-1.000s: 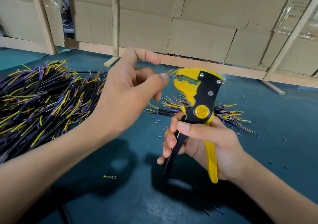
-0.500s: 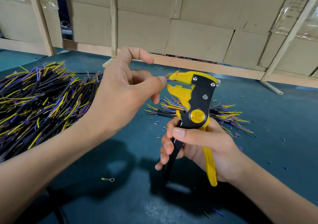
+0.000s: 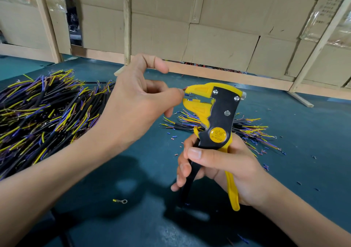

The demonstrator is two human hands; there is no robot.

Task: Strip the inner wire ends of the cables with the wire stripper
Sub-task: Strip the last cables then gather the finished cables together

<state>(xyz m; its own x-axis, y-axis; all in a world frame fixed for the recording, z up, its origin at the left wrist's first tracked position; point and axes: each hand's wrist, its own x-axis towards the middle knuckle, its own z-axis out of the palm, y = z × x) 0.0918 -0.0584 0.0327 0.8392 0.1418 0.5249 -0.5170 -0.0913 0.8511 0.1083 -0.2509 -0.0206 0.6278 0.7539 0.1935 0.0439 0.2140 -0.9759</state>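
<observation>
You're pinching thin, floppy wire ends (image 3: 187, 94) w/ left hand (image 3: 136, 104) near stripper (image 3: 214, 117) mouth, right hand (image 3: 218, 163) fingers wrapping handles.

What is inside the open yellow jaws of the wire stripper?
Between the jaws of the wire stripper, short blue wire ends show. The left hand pinches them and covers the cable behind.
</observation>
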